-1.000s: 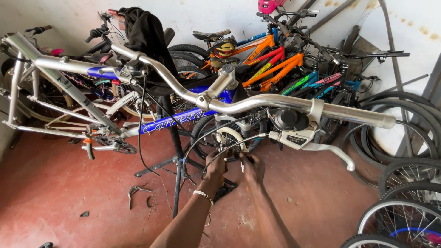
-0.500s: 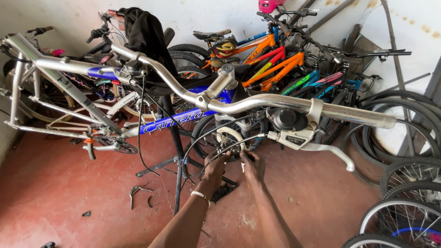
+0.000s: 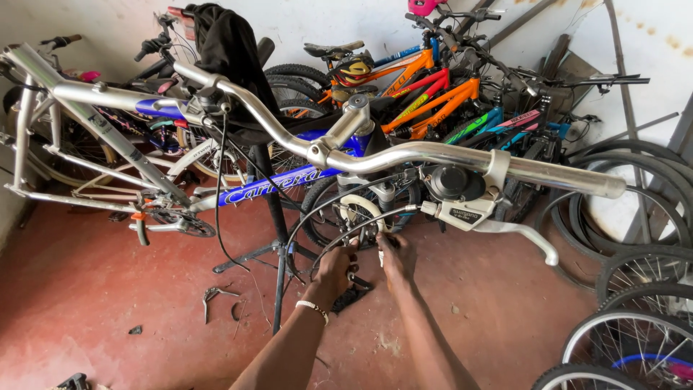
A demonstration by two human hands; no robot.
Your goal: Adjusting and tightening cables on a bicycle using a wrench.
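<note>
Silver brake cable point(image 3: 339, 235) is being fitted, pinched closed by left hand point(image 3: 336, 269) and right hand point(image 3: 395, 258); tensioning seems needed next.

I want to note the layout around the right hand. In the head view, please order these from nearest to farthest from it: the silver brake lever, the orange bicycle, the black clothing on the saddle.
From the right hand:
1. Silver brake lever, just up-right.
2. Orange bicycle, behind, by the wall.
3. Black clothing, far upper left.

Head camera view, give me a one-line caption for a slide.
Both hands, left hand and right hand, work at the front brake below a silver handlebar.
</note>
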